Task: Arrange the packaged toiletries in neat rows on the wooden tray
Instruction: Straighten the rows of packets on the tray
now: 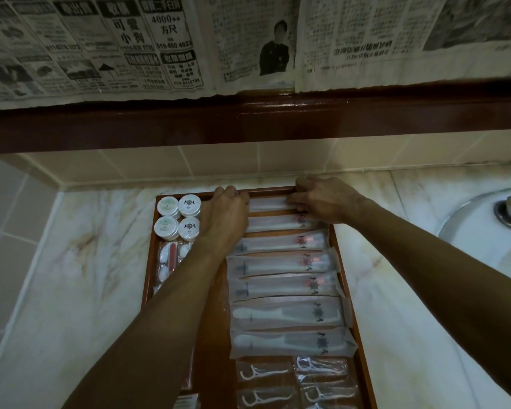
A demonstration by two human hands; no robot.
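Note:
A wooden tray (344, 243) lies on the marble counter, long side running away from me. Several long clear-wrapped packets (281, 262) lie in a column down its right half. My left hand (226, 215) and right hand (326, 202) hold the two ends of the farthest packet (267, 203) at the tray's back rim, fingers curled over it. Round white tubs (179, 218) sit in the back left corner, a vanity-kit packet (171, 258) below them. Floss-pick packets (295, 382) fill the near end.
The marble counter (80, 276) surrounds the tray. A white sink basin (484, 228) with a metal drain plug sits at the right. A tiled backsplash and a dark wooden ledge rise behind, with newspaper sheets (160, 45) hanging above.

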